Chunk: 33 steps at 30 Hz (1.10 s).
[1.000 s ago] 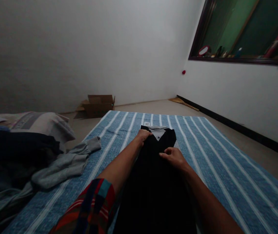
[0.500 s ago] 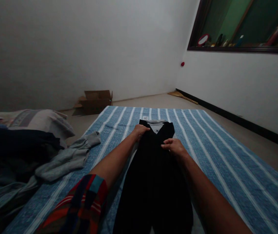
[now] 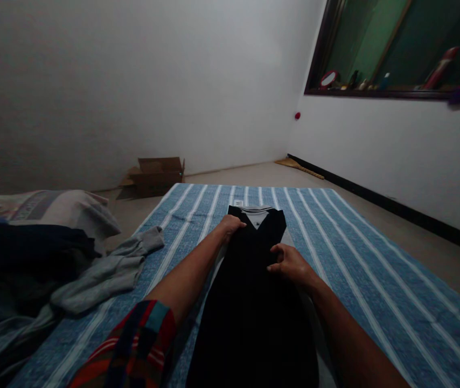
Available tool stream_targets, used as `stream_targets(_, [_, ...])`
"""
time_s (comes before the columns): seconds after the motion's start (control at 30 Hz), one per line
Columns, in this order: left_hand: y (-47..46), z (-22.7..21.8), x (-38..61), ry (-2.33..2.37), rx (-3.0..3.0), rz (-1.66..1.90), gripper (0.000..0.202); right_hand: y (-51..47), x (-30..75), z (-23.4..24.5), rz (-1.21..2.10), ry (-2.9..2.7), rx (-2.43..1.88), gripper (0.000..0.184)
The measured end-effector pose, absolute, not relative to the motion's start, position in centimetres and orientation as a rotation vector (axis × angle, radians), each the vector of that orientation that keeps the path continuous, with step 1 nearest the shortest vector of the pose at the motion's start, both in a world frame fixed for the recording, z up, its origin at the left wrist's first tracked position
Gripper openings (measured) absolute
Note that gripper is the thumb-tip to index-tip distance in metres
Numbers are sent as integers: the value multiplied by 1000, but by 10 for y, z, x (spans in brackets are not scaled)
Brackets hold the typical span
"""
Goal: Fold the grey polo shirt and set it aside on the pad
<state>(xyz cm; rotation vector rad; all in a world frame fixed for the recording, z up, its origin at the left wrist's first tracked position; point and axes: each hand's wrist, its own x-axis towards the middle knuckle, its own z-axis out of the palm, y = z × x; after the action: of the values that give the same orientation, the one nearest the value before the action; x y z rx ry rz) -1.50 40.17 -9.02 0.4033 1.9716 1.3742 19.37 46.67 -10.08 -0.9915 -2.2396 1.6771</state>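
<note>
Left hand [image 3: 230, 225] gripping black garment [image 3: 250, 318] collar, right hand [image 3: 290, 263] pinching its middle, neck label [image 3: 238, 203] unreadable

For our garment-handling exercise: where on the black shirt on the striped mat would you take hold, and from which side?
Probably both shoulders beside the collar, reaching from the hem end: the black shirt lies flat lengthwise, collar farthest; left hand and right hand grip there.
</note>
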Motion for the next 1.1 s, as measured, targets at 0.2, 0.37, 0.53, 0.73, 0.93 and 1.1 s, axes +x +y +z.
stream_targets(0.2, [393, -77, -17, 1864, 391, 1318, 26, 467, 195, -96, 1876, -2086, -1036, 27])
stream_targets(0.37, [396, -82, -14, 1856, 349, 1318, 26, 470, 199, -102, 1971, -1956, -1143, 22])
stream_targets(0.53, [401, -92, -12, 1866, 336, 1333, 27, 469, 201, -104, 1986, -1898, -1207, 23])
stream_targets(0.73, [404, -97, -17, 1886, 343, 1340, 28, 454, 213, -88, 2037, -1986, -1140, 60])
stream_targets(0.93, [405, -104, -17, 1917, 358, 1342, 24, 424, 227, -87, 2029, -1978, -995, 94])
stream_targets(1.1, [404, -104, -17, 1910, 309, 1372, 25, 423, 232, -80, 2057, -1834, -922, 82])
